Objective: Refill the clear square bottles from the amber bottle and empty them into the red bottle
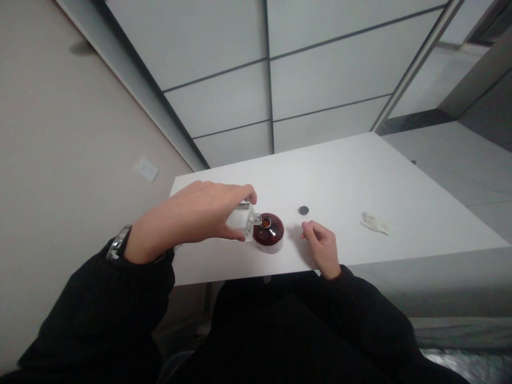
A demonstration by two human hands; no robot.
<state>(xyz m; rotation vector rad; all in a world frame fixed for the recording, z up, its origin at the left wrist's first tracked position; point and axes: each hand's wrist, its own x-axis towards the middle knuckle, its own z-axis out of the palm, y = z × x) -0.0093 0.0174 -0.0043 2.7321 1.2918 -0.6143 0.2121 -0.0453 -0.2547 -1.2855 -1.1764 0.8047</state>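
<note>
My left hand is closed around a clear glass bottle. That bottle is tipped on its side, with its narrow neck pointing right, at the round opening of a dark red-brown bottle. The brown bottle stands upright on the white table and has a pale label low on its side. To its right, my right hand is held with curled fingers near the table's front edge. Whatever those fingers may hold is hidden. A small dark round cap lies beyond my right hand.
A crumpled whitish glove or cloth lies on the right part of the white table. Behind the table are pale sliding panels. A wall with a socket borders it on the left.
</note>
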